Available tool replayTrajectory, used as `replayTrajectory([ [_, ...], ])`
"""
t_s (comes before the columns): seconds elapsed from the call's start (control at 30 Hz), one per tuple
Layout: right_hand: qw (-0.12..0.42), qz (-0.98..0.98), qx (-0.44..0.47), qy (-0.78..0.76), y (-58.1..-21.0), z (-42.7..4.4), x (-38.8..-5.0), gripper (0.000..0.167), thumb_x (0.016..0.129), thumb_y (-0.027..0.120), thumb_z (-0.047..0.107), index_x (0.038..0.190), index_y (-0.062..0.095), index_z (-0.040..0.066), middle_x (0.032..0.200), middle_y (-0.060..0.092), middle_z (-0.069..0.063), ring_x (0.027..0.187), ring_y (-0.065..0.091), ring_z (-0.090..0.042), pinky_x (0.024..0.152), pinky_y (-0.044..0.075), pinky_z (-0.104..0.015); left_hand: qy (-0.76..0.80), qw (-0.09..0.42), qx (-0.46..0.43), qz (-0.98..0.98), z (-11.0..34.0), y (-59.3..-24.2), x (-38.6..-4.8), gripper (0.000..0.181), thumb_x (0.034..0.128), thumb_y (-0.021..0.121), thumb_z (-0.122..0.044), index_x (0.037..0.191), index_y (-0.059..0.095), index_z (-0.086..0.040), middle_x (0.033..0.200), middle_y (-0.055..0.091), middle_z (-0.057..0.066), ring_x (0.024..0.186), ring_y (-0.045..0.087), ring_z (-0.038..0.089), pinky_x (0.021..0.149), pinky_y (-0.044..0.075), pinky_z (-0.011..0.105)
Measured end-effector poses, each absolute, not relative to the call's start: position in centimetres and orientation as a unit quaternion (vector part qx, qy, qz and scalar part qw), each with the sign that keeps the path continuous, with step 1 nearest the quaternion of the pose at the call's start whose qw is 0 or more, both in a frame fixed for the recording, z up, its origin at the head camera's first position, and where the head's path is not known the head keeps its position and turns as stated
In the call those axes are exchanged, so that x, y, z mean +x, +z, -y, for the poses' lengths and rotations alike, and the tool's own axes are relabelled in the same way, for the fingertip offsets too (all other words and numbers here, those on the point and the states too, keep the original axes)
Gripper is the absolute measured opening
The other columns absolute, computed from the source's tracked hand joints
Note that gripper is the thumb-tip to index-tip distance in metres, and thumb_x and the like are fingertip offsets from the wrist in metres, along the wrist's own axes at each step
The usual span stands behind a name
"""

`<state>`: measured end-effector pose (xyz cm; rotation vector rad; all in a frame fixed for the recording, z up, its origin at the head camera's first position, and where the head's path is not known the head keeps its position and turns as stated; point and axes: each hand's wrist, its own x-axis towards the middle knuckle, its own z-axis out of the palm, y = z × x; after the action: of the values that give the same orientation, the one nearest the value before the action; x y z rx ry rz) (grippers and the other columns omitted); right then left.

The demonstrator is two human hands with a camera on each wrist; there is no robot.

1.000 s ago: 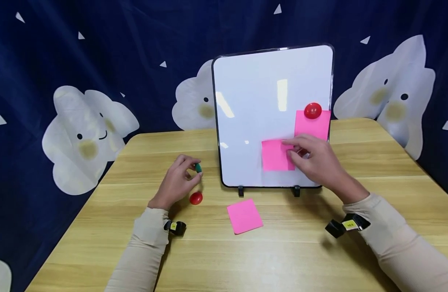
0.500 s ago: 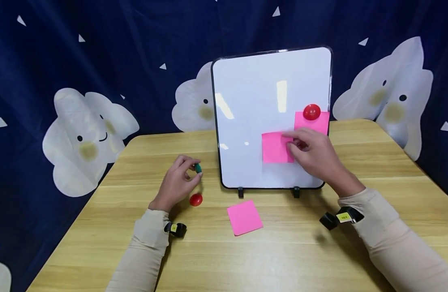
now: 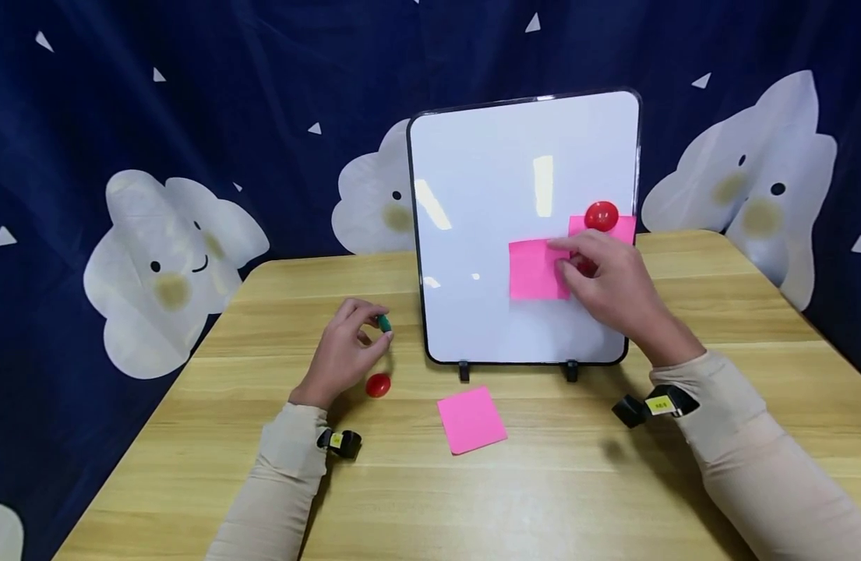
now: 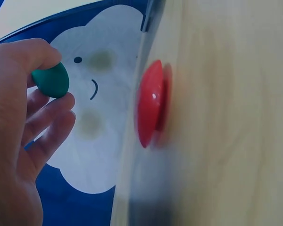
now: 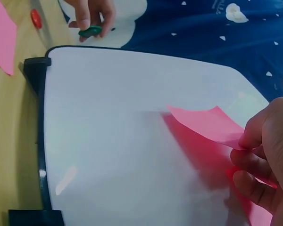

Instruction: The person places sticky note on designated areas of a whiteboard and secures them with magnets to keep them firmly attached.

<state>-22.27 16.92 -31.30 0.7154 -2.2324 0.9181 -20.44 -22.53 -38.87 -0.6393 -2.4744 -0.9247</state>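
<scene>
Head view, right grip (image 3: 612,280): I pinch square pink paper note (image 3: 534,271) by one edge, leaving most uncovered.
Left grip (image 3: 339,354): I pinch round green plastic magnet (image 3: 384,323).

Sticky notes (image 3: 471,421) are uniform pink, domed magnets (image 3: 601,215) glossy red, and another magnet (image 4: 53,81) green; the whiteboard (image 3: 486,171) is white with a black frame (image 3: 514,363), the tabletop (image 3: 577,499) yellowish-tan with streaked wood grain, the sleeves (image 3: 774,460) beige, and the navy curtain (image 3: 276,62) patterned with white triangles (image 3: 533,23) and yellow-cheeked, dark-eyed white clouds (image 3: 139,234).
</scene>
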Motion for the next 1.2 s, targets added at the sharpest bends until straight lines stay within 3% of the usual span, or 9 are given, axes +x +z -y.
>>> replayTrajectory([
  [0.27, 0.329, 0.835, 0.257, 0.359, -31.0, -16.9, -23.0, 0.031, 0.082, 0.073, -0.008, 0.112, 0.073, -0.002, 0.09, 0.063, -0.011, 0.074, 0.057, -0.017, 0.066, 0.043, -0.013, -0.36, 0.211, -0.239, 0.877, 21.7, -38.1, -19.9, 0.031, 0.0865, 0.079, -0.013, 0.116, 0.069, -0.01, 0.111, 0.056, 0.001, 0.098, 0.061, 0.012, 0.07, 0.056, 0.03],
  [0.57, 0.358, 0.83, 0.25, 0.346, -31.4, -16.6, -23.2, 0.029, 0.082, 0.075, -0.006, 0.11, 0.074, -0.004, 0.097, 0.063, -0.015, 0.075, 0.058, -0.021, 0.068, 0.041, -0.014, -0.341, 0.221, -0.255, 0.877, 21.2, -38.0, -19.7, 0.032, 0.086, 0.079, -0.013, 0.116, 0.069, -0.011, 0.109, 0.057, -0.001, 0.098, 0.061, 0.011, 0.068, 0.054, 0.03],
  [0.73, 0.385, 0.832, 0.262, 0.302, -31.8, -16.4, -23.3, 0.033, 0.079, 0.077, -0.008, 0.112, 0.073, -0.006, 0.1, 0.06, -0.018, 0.081, 0.057, -0.025, 0.069, 0.045, -0.024, -0.336, 0.213, -0.271, 0.877, 20.8, -38.2, -19.7, 0.032, 0.0878, 0.077, -0.015, 0.119, 0.069, -0.011, 0.108, 0.057, -0.001, 0.095, 0.06, 0.011, 0.068, 0.053, 0.029],
  [0.93, 0.394, 0.836, 0.275, 0.266, -32.2, -16.2, -23.4, 0.039, 0.077, 0.079, -0.008, 0.115, 0.072, -0.007, 0.102, 0.056, -0.021, 0.093, 0.059, -0.032, 0.076, 0.056, -0.047, -0.327, 0.218, -0.284, 0.874, 20.4, -38.3, -19.7, 0.032, 0.0874, 0.077, -0.015, 0.118, 0.069, -0.01, 0.108, 0.057, -0.001, 0.09, 0.059, 0.013, 0.066, 0.053, 0.03],
  [1.07, 0.403, 0.838, 0.27, 0.249, -32.3, -16.3, -23.4, 0.038, 0.078, 0.079, -0.007, 0.115, 0.072, -0.006, 0.101, 0.054, -0.021, 0.091, 0.059, -0.034, 0.074, 0.057, -0.05, -0.328, 0.218, -0.293, 0.871, 20.2, -38.2, -19.7, 0.032, 0.0877, 0.077, -0.015, 0.119, 0.069, -0.01, 0.109, 0.058, 0.0, 0.091, 0.061, 0.018, 0.066, 0.053, 0.03],
  [1.2, 0.409, 0.844, 0.256, 0.234, -32.3, -16.2, -23.4, 0.039, 0.077, 0.08, -0.004, 0.116, 0.073, -0.003, 0.1, 0.054, -0.021, 0.088, 0.059, -0.035, 0.069, 0.056, -0.051, -0.329, 0.218, -0.296, 0.87, 20.0, -38.1, -19.6, 0.033, 0.0877, 0.077, -0.015, 0.119, 0.069, -0.01, 0.109, 0.058, 0.0, 0.092, 0.06, 0.013, 0.067, 0.053, 0.03],
])
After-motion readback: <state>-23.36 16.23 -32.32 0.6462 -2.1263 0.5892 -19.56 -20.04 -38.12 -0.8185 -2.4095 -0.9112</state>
